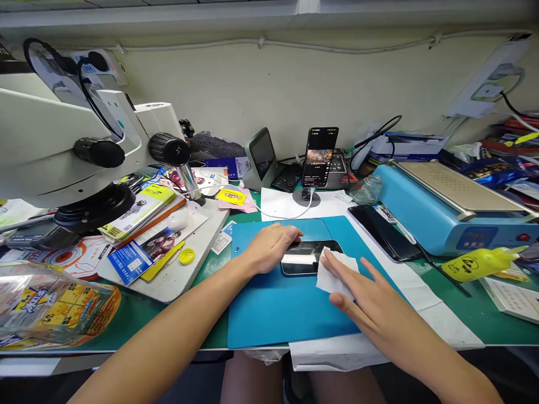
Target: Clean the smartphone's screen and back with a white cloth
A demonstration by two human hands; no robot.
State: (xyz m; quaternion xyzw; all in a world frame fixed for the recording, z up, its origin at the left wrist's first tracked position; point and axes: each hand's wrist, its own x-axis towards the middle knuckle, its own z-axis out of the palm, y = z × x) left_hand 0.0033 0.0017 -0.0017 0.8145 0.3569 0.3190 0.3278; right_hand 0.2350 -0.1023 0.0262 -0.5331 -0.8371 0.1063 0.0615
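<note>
On a blue mat (269, 314) lies a phone (301, 261) with a dark, glossy face turned up and a bright reflection across it. My left hand (272, 247) is closed around the phone's left end and covers that end. With its fingertips, my right hand (370, 292) holds a folded white wipe (337, 273) down over the phone's right end. The thumb and little finger of that hand are spread away from the wipe. Part of the phone's right side is hidden beneath wipe and fingers.
A microscope (50, 134) overhangs the left side, above booklets (143, 207) and a clear plastic jar (59, 308). Behind the mat, a lit phone (320, 160) stands on a holder with a white cable. To the right are another dark phone (383, 233), a blue machine (421, 207) and a yellow bottle (475, 265).
</note>
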